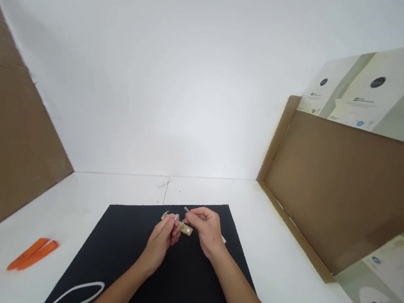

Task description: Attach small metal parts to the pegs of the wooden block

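Two hands over black mat (183,293): left hand (160,240) and right hand (207,229), fingers pinched together on opposite ends of small wooden plate (186,229), steadying it between them.

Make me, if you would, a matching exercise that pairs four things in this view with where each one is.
Things:
1. Orange strips
2. White cord loop
3. Small wooden plate
4. Brown cardboard panel

Places:
A. Upright along the right side of the white table
B. On the black mat, near its left edge
C. Between the left hand and the right hand
D. On the white table, left of the mat

Right pairs: 1-D, 2-B, 3-C, 4-A.
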A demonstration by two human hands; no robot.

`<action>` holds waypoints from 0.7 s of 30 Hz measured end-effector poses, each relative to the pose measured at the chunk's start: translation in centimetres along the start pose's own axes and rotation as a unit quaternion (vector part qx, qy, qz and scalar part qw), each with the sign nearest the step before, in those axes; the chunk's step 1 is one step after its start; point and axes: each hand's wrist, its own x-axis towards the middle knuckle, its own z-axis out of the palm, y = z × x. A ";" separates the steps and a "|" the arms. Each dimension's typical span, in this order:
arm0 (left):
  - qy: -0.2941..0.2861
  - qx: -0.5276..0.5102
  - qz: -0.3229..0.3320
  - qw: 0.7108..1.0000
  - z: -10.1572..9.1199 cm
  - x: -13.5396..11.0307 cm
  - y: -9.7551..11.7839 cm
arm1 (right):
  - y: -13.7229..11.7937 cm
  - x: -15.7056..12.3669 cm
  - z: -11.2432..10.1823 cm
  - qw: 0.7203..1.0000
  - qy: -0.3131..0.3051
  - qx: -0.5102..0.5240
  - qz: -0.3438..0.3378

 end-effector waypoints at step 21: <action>-0.007 0.005 0.013 1.000 -0.2 0.2 -0.7 | 0.2 -0.5 -0.1 0.997 -0.065 -0.027 -0.017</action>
